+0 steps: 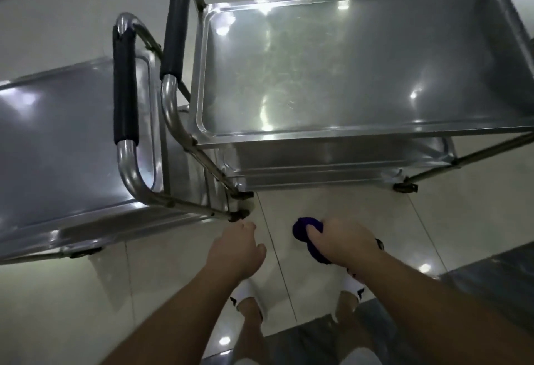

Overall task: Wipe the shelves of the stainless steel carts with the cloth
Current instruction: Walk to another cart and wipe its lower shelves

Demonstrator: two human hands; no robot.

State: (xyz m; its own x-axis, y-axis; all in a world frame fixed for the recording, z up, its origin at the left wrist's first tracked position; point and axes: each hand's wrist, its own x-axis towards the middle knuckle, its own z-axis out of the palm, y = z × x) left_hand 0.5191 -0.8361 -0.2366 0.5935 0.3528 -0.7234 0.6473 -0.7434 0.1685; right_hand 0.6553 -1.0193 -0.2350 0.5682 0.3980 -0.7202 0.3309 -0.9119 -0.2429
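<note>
no readable text, no labels, no brands, no numbers

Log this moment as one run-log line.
right hand: grips blue cloth | left hand: free, loosely curled | two steel carts ahead | cloth off every shelf

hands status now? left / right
Left hand: empty, fingers loosely curled, open.
Right hand: gripping the bunched blue cloth.
</note>
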